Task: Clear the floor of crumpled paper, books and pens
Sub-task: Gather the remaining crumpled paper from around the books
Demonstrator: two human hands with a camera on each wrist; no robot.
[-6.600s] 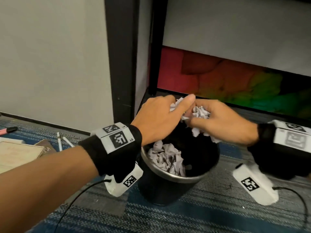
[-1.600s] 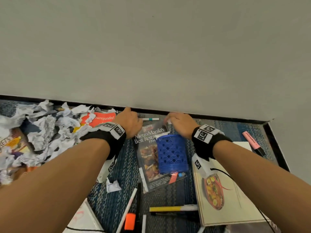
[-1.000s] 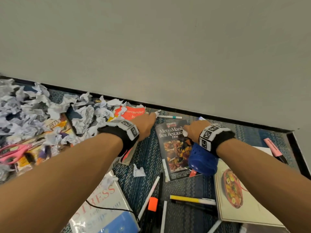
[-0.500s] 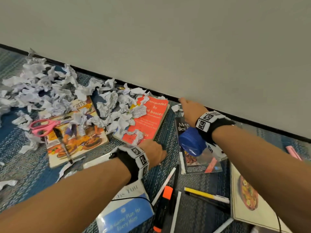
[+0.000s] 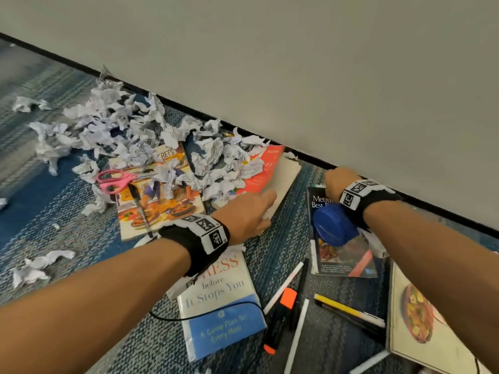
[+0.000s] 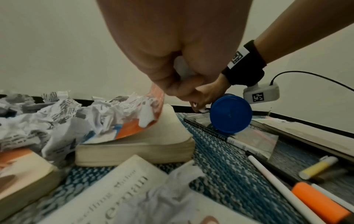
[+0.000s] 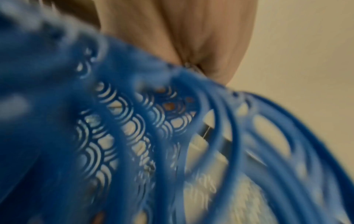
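Two book (image 5: 340,238) words read "Metro", "Best".

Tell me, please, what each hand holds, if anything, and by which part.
The left hand clasps a paper scrap whole inside its curled fingers. The right hand touches a second scrap by the wall with its fingertips; a grip cannot be told.
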